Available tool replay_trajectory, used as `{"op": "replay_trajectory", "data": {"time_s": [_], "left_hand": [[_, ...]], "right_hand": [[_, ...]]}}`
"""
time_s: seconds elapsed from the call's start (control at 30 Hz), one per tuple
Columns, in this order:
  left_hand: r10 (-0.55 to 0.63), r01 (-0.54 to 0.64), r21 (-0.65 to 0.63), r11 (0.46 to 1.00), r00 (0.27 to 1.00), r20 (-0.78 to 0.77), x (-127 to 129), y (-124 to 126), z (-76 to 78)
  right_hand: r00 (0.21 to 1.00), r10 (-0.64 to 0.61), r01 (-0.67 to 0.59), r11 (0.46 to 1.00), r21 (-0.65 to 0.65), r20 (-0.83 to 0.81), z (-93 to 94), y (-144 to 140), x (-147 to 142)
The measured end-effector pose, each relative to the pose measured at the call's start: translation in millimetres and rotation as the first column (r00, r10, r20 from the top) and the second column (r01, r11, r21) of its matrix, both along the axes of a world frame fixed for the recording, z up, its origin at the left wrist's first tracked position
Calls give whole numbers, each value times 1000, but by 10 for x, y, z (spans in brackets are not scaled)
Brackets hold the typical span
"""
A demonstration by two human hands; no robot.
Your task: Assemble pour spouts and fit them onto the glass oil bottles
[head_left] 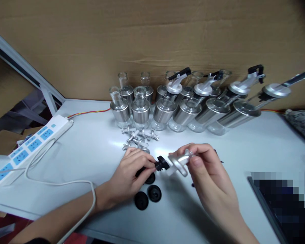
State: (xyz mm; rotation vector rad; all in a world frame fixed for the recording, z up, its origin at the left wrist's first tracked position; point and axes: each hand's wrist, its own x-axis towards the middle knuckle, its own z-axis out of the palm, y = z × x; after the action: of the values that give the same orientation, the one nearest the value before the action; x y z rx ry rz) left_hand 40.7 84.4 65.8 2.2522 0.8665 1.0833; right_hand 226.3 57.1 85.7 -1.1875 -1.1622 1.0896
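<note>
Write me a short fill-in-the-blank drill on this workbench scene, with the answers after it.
1. The left hand pinches a ribbed rubber stopper coloured ____.
2. The right hand holds a metal pour spout of ____ colour.
3. The sockets on the power strip are ____.
4. The glass bottles stand before a wall of ____.

Missing words: black; silver; blue; cardboard.

Bright overhead light glares off the glossy white tabletop (112, 142) just behind the hands, and soft shadows fall toward the near edge. Wide-angle distortion splays the far row of steel-jacketed glass bottles (183, 108) rightward. The near right corner is pixelated, the far right corner vignetted dark.
</note>
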Motion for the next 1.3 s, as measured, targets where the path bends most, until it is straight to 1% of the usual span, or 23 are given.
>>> {"op": "replay_trajectory", "data": {"time_s": [0.07, 0.13, 0.17, 0.27, 0.37, 0.57, 0.7, 0.77, 0.9, 1.07, 1.2, 1.3], "left_hand": [[17, -18, 9, 1000, 999, 39, 0, -1, -8], [25, -27, 24, 999, 998, 61, -3, -4, -10], [26, -28, 30, 999, 998, 64, -4, -6, -10], [33, -35, 31, 999, 998, 57, -9, -12, -6], [45, -47, 35, 998, 997, 59, -8, -15, -8], [27, -29, 44, 999, 998, 64, -12, -19, -43], [22, -27, 71, 997, 997, 71, -25, -15, -82], [-5, -1, 84, 996, 997, 78, -30, -9, -97], [-65, 64, 98, 993, 998, 8, -38, -1, -103], [-46, 50, 91, 995, 998, -46, -37, -14, -102], [-86, 97, 127, 987, 992, -88, -35, -29, -98], [-73, 86, 139, 986, 993, -95, -39, -34, -79]], "right_hand": [[993, -117, 117, 993, -31, 20, -30, 47, 40], [986, -166, 167, 984, -62, 27, -55, 86, 80], [987, -159, 161, 984, -72, 27, -62, 99, 92], [997, -80, 82, 993, -86, 18, -46, 112, 86], [999, -32, 34, 997, -65, 25, -3, 103, 41], [999, -12, 13, 999, -30, 46, 29, 90, -10], [1000, -6, 7, 999, -34, 29, 18, 85, -17], [1000, 2, -1, 999, -43, 22, 14, 85, -15], [1000, -4, 5, 999, -51, 12, 18, 83, -5], [999, 23, -22, 999, -37, 32, 30, 72, -1], [997, 5, -4, 1000, -10, 77, 24, 70, -5], [996, -6, 7, 1000, -6, 88, 24, 69, -11]]}}
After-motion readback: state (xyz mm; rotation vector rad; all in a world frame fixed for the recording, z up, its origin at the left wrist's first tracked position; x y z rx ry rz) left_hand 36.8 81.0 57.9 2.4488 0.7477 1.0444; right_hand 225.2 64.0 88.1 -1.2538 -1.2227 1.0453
